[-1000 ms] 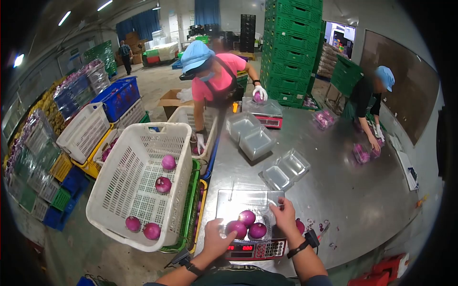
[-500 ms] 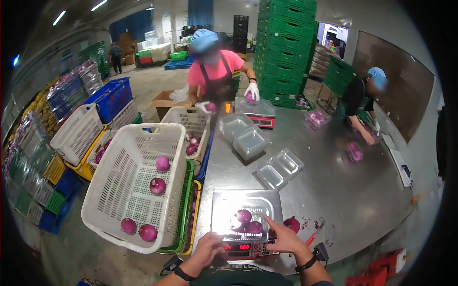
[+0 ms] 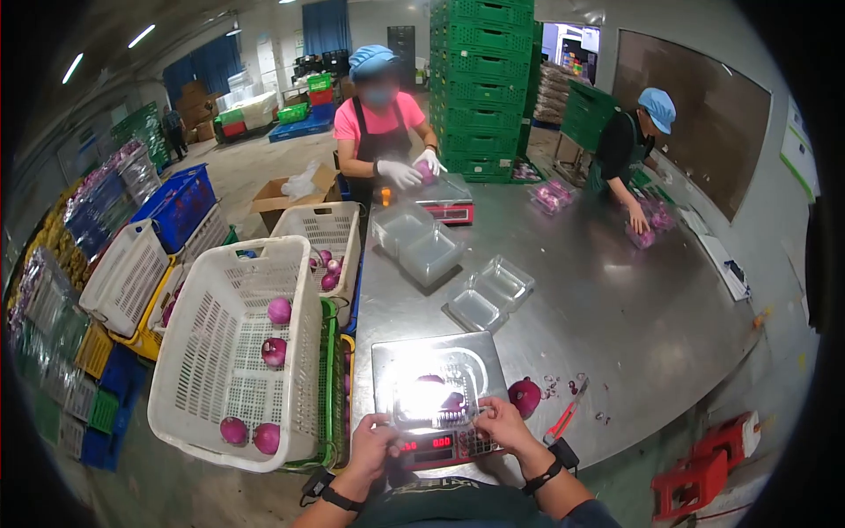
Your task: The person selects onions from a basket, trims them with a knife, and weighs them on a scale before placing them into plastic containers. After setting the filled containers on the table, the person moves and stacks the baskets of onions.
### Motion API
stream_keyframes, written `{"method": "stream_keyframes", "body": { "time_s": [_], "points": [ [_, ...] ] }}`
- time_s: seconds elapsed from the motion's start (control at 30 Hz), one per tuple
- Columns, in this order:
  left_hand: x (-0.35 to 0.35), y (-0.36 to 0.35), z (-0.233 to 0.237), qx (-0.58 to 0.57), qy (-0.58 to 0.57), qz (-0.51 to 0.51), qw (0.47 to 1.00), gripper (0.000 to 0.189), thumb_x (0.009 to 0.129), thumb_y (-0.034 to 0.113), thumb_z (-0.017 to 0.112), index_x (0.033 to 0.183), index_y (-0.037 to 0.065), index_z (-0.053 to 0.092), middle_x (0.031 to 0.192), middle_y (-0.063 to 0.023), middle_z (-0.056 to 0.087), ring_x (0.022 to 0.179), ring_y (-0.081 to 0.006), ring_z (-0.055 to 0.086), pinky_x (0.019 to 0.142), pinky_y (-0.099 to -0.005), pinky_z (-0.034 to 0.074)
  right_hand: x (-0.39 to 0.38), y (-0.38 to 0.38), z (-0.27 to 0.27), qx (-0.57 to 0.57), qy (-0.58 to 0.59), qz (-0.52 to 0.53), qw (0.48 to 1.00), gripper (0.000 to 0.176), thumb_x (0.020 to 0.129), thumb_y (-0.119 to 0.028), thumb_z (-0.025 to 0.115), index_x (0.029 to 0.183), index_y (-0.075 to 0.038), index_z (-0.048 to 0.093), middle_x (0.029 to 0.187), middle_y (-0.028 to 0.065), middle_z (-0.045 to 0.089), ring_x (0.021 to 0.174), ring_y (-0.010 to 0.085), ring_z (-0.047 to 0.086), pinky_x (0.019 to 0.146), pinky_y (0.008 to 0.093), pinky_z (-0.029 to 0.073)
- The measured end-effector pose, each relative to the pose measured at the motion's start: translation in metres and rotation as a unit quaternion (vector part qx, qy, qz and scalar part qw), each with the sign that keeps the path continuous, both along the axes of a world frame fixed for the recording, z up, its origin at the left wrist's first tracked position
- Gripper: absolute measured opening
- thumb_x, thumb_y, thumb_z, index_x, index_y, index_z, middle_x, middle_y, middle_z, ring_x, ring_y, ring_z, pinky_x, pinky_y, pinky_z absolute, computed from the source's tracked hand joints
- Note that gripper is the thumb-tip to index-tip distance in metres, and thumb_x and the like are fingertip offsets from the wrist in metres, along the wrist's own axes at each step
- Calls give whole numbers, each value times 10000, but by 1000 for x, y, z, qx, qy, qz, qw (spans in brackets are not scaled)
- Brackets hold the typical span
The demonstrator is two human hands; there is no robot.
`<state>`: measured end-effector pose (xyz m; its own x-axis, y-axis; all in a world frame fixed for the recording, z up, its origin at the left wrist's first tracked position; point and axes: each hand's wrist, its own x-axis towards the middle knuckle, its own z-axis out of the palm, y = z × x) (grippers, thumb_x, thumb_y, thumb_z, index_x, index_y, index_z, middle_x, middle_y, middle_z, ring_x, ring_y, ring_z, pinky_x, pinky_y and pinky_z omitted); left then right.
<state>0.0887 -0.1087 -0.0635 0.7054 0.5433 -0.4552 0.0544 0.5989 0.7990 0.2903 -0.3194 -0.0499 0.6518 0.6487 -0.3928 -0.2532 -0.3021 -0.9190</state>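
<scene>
A clear plastic clamshell box with red onions inside rests on the metal pan of a digital scale. Strong glare hides part of the box. My left hand is closed at its near left corner, thumb and fingers pinched at the edge. At the near right corner, my right hand pinches the edge the same way. The red display reads 0.00 on one side. One loose red onion lies on the table just right of the scale.
A red-handled knife and onion scraps lie right of the scale. Empty clamshells and a nested stack stand beyond. A white crate with several onions is at left. Two co-workers handle onions across the steel table.
Both my hands have come to the box's near corners and pinch there; the right one has drawn back from the box's right side. The camera view has shifted. Co-workers' hands have moved.
</scene>
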Motion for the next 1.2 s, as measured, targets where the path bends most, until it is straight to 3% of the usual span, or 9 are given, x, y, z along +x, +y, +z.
{"method": "stream_keyframes", "body": {
  "time_s": [0.13,0.2,0.3,0.63,0.8,0.87,0.93,1.0,1.2],
  "points": [
    [-1,1,-2,9,25,-10,1000,347,919,44,645,1220,38,472,812,-103,633,591,-184,640,464,-277,489,4,-9,-18,16,-11,-7,1000,508,887,-37,717,1357,40,539,749,13,647,598,98,603,548,250,483],
    [-4,1,-6,9,-10,22,1000,395,921,72,682,1253,-3,481,847,-60,596,587,-144,598,458,-258,464,4,-16,-10,31,-35,-44,998,438,882,-71,748,1285,17,601,809,17,666,696,85,613,577,255,478],
    [-11,7,8,56,26,49,997,370,954,182,686,1247,40,510,903,-41,578,608,-102,559,497,-232,443,12,-30,-2,51,0,-78,996,356,895,-61,735,1219,23,613,825,17,664,659,83,599,584,245,474],
    [3,25,13,132,49,125,982,406,975,266,693,1292,74,530,1013,11,571,870,-92,579,744,-280,512,16,-45,-3,48,18,-97,994,352,926,-84,716,1231,38,592,823,11,655,650,78,577,586,237,461],
    [30,21,24,145,81,37,985,487,963,321,701,1344,64,540,1063,8,586,879,-81,552,725,-242,462,15,-40,-11,32,18,-87,996,344,920,-98,730,1216,33,612,837,10,667,680,71,588,604,233,468],
    [43,21,-8,201,95,4,975,569,951,332,717,1390,28,521,1149,-19,612,926,-94,567,739,-244,470,16,-36,-18,18,-6,-80,997,336,910,-125,755,1187,30,645,866,16,682,717,75,606,632,234,487],
    [57,6,0,274,100,-45,955,595,937,288,741,1403,3,505,1212,-71,618,1006,-145,610,807,-290,525,12,-29,-19,-25,-68,-50,996,427,879,-232,811,1152,59,657,891,33,700,750,91,620,667,260,519],
    [69,-13,26,185,32,-2,982,595,913,209,767,1388,-29,501,1189,-125,659,1065,-232,647,931,-344,520,8,-23,-26,-54,-103,-18,993,639,889,-455,772,1291,27,646,1030,176,730,931,226,691,844,350,550],
    [65,-16,0,209,-12,19,978,644,872,115,776,1412,6,442,1273,-123,587,1115,-215,598,941,-342,515,-5,-3,-10,-76,-183,20,980,949,816,-687,715,1485,-47,510,1389,257,590,1156,330,659,1012,388,492]
  ]
}}
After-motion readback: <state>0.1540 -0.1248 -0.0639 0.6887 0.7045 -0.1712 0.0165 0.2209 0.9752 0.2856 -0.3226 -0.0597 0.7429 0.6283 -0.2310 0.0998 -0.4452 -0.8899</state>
